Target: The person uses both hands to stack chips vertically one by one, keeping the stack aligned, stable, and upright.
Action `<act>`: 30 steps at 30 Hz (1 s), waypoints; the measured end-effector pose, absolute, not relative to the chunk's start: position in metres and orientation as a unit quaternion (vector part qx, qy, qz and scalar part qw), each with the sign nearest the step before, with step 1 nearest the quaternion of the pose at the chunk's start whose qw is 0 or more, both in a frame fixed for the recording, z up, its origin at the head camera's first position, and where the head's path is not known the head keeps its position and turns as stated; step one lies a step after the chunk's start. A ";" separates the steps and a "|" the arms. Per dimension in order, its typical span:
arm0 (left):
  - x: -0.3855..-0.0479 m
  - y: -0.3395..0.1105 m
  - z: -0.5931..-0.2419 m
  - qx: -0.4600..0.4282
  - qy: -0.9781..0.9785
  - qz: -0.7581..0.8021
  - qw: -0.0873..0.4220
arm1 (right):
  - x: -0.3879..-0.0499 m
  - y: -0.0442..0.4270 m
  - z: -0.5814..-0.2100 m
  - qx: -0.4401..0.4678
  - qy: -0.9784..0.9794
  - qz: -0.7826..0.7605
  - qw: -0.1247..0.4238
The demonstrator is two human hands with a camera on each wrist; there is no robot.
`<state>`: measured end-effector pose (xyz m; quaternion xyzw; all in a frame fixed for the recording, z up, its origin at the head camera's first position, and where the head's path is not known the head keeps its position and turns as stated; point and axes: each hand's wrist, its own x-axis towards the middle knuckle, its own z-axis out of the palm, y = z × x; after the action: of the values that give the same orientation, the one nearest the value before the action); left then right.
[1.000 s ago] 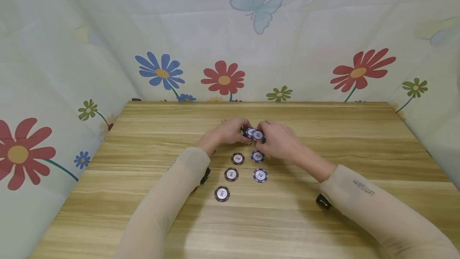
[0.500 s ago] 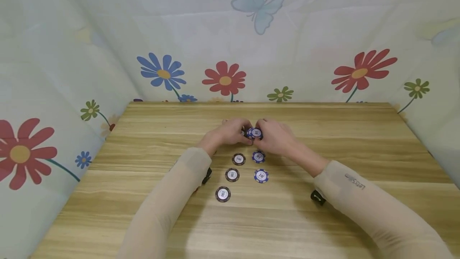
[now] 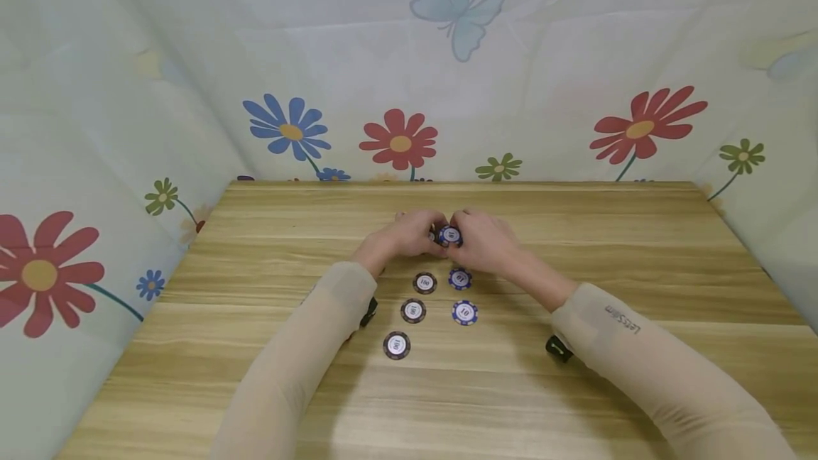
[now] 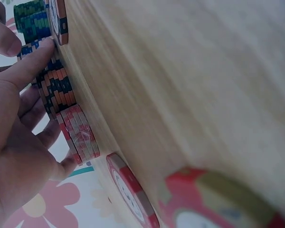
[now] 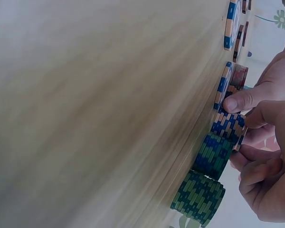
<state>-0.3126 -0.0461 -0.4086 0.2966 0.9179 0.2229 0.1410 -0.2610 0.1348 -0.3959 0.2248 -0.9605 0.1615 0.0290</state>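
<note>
A blue chip stack, its top face marked 10, stands toward the far side of the wooden table, between the two hands; the right hand pinches it between thumb and fingers; the left hand is curled round the black-and-orange stack just to its left, thumb near, fingers far; the hands are close together, though I cannot tell whether they touch; a red stack stands at the row's left; a blue-and-green stack and a green stack stand to the right; nearer lie two loose blue chips, three black 100 chips left of them, and red chips farther left; a flowered cloth hangs behind.
</note>
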 end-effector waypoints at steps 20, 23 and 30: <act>-0.311 -0.044 -0.406 0.291 0.920 0.224 0.140 | -0.262 0.137 -0.396 0.233 -0.958 0.162 0.027; -0.311 -0.044 -0.406 0.291 0.920 0.224 0.139 | -0.262 0.138 -0.396 0.235 -0.958 0.163 0.027; -0.312 -0.044 -0.406 0.294 0.918 0.226 0.138 | -0.263 0.139 -0.397 0.237 -0.958 0.161 0.027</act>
<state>-0.3116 -0.0445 -0.4058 0.2938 0.9184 0.2265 0.1378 -0.2629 0.1389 -0.3972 0.2367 -0.9578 0.1611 0.0267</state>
